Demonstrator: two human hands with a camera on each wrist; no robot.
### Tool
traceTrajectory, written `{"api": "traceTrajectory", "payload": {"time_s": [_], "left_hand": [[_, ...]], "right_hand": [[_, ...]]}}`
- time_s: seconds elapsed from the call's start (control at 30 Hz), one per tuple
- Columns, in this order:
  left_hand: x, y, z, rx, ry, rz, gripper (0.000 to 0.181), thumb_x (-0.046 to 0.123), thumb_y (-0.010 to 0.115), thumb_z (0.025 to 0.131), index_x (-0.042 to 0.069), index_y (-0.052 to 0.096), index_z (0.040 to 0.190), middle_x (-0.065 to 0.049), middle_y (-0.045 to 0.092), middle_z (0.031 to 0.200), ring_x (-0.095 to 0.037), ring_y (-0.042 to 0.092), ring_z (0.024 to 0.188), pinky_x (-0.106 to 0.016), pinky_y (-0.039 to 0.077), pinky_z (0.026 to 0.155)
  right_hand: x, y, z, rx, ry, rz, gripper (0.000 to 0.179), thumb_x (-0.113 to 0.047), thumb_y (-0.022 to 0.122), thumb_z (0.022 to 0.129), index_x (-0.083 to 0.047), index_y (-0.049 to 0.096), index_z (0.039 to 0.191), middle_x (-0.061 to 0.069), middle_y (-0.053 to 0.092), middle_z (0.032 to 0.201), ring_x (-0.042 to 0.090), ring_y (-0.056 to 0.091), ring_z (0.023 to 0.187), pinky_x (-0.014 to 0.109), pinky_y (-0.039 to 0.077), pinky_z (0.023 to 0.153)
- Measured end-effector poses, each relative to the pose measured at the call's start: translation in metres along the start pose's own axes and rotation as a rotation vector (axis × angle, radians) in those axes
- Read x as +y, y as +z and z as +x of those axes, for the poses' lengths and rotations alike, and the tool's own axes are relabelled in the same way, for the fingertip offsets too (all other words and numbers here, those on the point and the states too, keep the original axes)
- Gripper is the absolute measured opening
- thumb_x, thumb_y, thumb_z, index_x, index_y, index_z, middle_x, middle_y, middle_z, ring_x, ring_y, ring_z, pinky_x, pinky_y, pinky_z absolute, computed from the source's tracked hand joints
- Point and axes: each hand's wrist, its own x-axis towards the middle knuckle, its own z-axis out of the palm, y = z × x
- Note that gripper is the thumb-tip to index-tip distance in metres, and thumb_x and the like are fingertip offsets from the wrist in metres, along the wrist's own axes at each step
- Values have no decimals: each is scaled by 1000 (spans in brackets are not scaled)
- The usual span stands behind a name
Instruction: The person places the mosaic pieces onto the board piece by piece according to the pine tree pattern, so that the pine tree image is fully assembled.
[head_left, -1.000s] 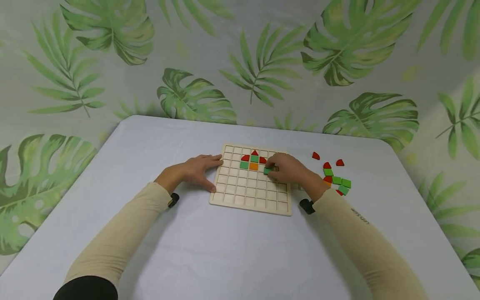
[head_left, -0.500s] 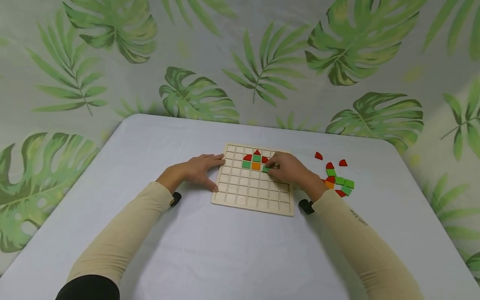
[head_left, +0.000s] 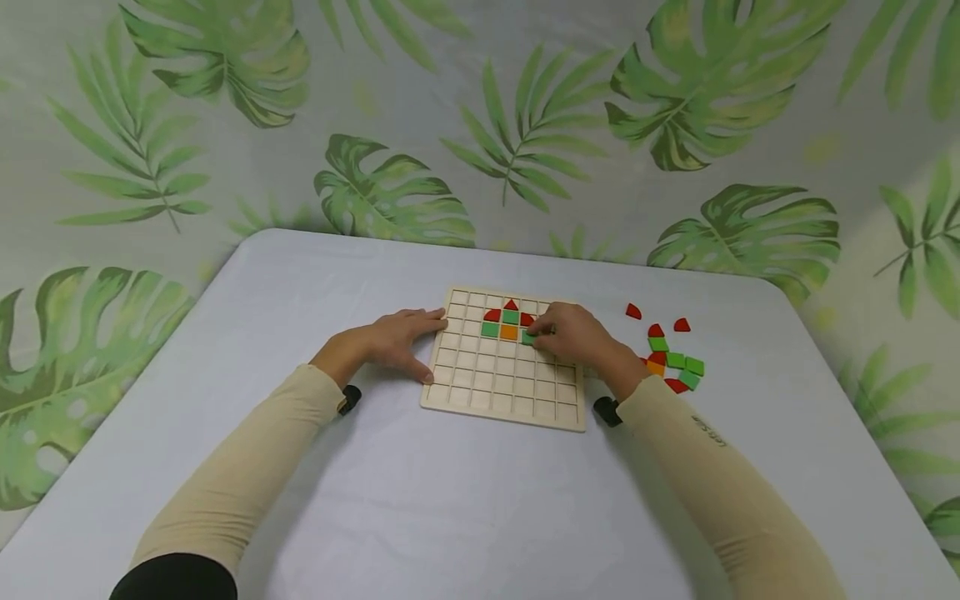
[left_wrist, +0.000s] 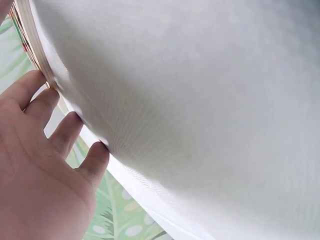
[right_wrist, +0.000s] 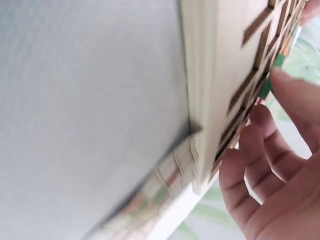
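Note:
A square wooden grid board [head_left: 480, 387] lies on the table. My left hand [head_left: 393, 342] rests with spread fingers along its left edge, thumb at the lower left side; in the left wrist view the fingertips [left_wrist: 95, 155] touch down by the edge. My right hand [head_left: 573, 333] pinches a green square tile [head_left: 528, 337] over the cell right of an orange square [head_left: 508, 332]. Left of the orange one sits another green square [head_left: 490, 330]. Above them are a green square [head_left: 510, 317], a red triangle [head_left: 512, 305] and two red quarter-round tiles [head_left: 492, 315], the right one partly behind my fingers.
Loose tiles lie right of the board: several green squares [head_left: 694, 367], red quarter-rounds [head_left: 633, 311] and an orange piece [head_left: 655, 368] partly by my right forearm. A strip with a printed grid and coloured patches [right_wrist: 160, 185] shows beside the board in the right wrist view.
My right hand has shifted slightly left and up with the green square tile, which now lies closer beside the orange square. The left hand stays on the board's edge.

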Motion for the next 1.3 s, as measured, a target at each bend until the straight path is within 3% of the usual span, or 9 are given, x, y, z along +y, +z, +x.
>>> {"api": "traceTrajectory", "payload": {"time_s": [0.23, 0.5, 0.7, 0.87, 1.1, 1.3], "left_hand": [[-1, 0, 0, 4, 19, 4, 96, 47, 79, 80, 19, 30, 157, 1, 13, 169, -34, 13, 156, -59, 19, 123], [-2, -2, 0, 5, 18, 3, 96, 46, 79, 80, 18, 30, 157, 2, 13, 169, -33, 12, 156, -58, 18, 123], [-2, -1, 0, 3, 18, -6, 96, 45, 79, 80, 17, 30, 157, 1, 13, 169, -33, 12, 156, -58, 17, 123], [-2, 1, 1, 4, 17, -3, 96, 45, 79, 79, 18, 31, 157, 2, 14, 169, -33, 13, 156, -57, 18, 124], [1, 1, 3, -1, 12, -3, 96, 44, 80, 79, 17, 31, 157, 2, 14, 169, -32, 13, 156, -56, 18, 124], [2, -1, 1, 1, 7, 10, 96, 44, 80, 80, 17, 30, 157, 1, 14, 169, -32, 14, 156, -56, 19, 124]], "right_hand": [[3, 2, 4, -9, 65, 89, 26, -19, 65, 95, -13, 74, 119, 9, 66, 130, 28, 57, 121, 46, 49, 104], [1, 5, 9, 25, 49, 134, 21, -21, 70, 92, -9, 75, 108, 8, 72, 111, 25, 58, 108, 43, 51, 96], [3, 7, 9, 8, 34, 125, 23, -20, 67, 93, -9, 73, 113, 9, 71, 111, 24, 58, 101, 39, 52, 91], [9, 5, 4, -1, -30, 95, 24, -16, 64, 94, -11, 71, 117, 8, 68, 106, 22, 56, 92, 34, 49, 82], [20, -17, -10, 47, -77, 77, 24, -13, 57, 98, -11, 71, 117, 8, 68, 104, 23, 55, 90, 36, 48, 77], [58, -45, -20, 78, -34, 8, 27, -13, 55, 99, -6, 69, 121, 16, 67, 111, 29, 58, 95, 42, 51, 79]]}}
